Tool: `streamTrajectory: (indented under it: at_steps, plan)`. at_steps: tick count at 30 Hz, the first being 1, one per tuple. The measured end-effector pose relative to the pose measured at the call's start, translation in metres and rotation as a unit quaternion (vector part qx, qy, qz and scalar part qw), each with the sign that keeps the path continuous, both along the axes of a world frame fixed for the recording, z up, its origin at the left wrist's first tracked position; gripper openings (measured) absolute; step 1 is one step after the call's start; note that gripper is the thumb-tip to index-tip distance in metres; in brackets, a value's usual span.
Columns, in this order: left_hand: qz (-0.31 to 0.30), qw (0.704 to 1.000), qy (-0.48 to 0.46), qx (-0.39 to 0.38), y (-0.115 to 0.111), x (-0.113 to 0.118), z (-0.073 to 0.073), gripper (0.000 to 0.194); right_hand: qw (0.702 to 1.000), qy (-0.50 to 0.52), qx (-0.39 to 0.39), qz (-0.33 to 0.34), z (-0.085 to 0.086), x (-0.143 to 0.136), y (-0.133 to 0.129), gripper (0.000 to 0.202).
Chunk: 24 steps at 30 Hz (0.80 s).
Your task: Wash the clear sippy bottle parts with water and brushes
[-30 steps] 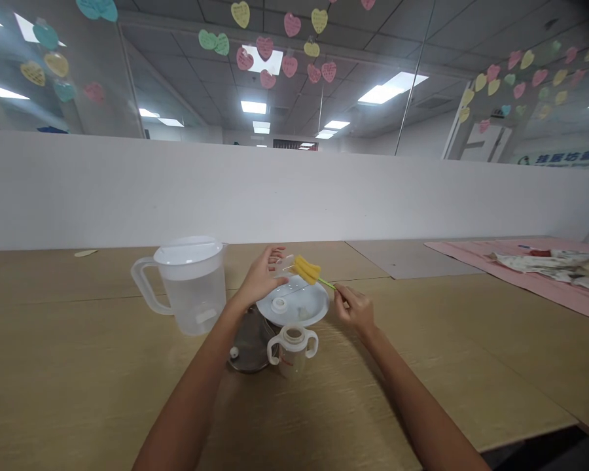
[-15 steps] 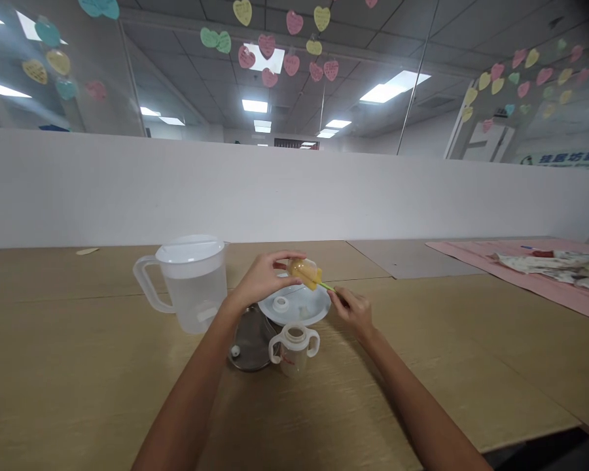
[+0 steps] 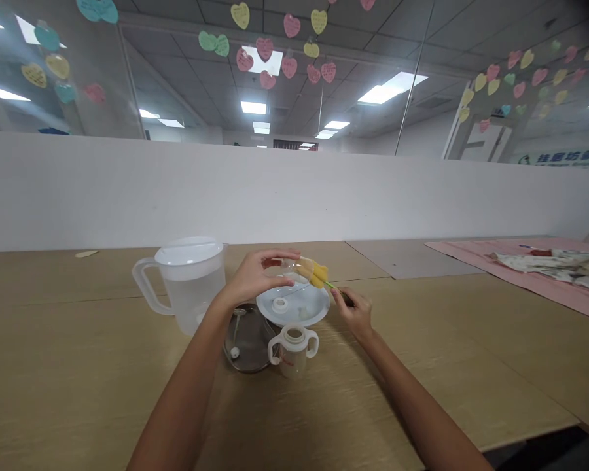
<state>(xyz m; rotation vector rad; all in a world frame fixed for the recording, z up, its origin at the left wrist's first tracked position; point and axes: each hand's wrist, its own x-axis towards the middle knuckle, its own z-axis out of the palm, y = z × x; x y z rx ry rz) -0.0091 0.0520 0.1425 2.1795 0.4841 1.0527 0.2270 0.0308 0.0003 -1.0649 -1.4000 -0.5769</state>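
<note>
My left hand [image 3: 258, 278] grips a small clear cup [image 3: 290, 267], tipped on its side above a pale shallow bowl [image 3: 319, 313]. My right hand [image 3: 356, 311] is closed on the thin green handle of a sponge brush [image 3: 319, 274]. Its yellow sponge head sits partly inside the cup's mouth and partly outside it. A white ring [image 3: 279, 305] lies in the bowl. In front of the bowl, a clear bottle with two white handles [image 3: 293, 353] stands upright and uncapped. Left of it, a dark round tray [image 3: 256, 343] bears a thin straw-like piece with a white end [image 3: 234, 352].
A translucent lidded pitcher [image 3: 199, 288] stands left of the bowl. At the far right, a pink cloth [image 3: 464, 252] lies under patterned fabric [image 3: 535, 265]. Behind the wooden table [image 3: 422, 353] runs a low white wall [image 3: 294, 196] topped with glass.
The yellow sponge has slid partway out of the cup toward the right. My left hand has shifted slightly left, and more of the straw-like piece on the tray shows.
</note>
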Motion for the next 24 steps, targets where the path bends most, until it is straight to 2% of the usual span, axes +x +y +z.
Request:
streamTrajectory:
  at_steps: [5, 12, 17, 24]
  plan:
    - [0.018, 1.0, 0.023, 0.007, 0.0, -0.005, 0.002, 0.044, 0.998, -0.063, -0.025, -0.015, -0.003, 0.003, 0.001, 0.025]
    - [0.038, 0.999, 0.026, 0.028, 0.001, -0.011, 0.005, 0.042, 0.991, -0.135, -0.005, -0.022, -0.002, 0.006, 0.0, 0.023]
    - [0.042, 0.998, 0.04, 0.026, 0.005, -0.013, 0.005, 0.041, 0.99, -0.136, 0.031, -0.021, -0.003, 0.007, -0.002, 0.018]
    - [0.024, 0.997, 0.075, -0.022, 0.009, -0.011, 0.0, 0.044, 0.994, -0.095, 0.049, -0.022, -0.006, 0.0, -0.003, 0.018]
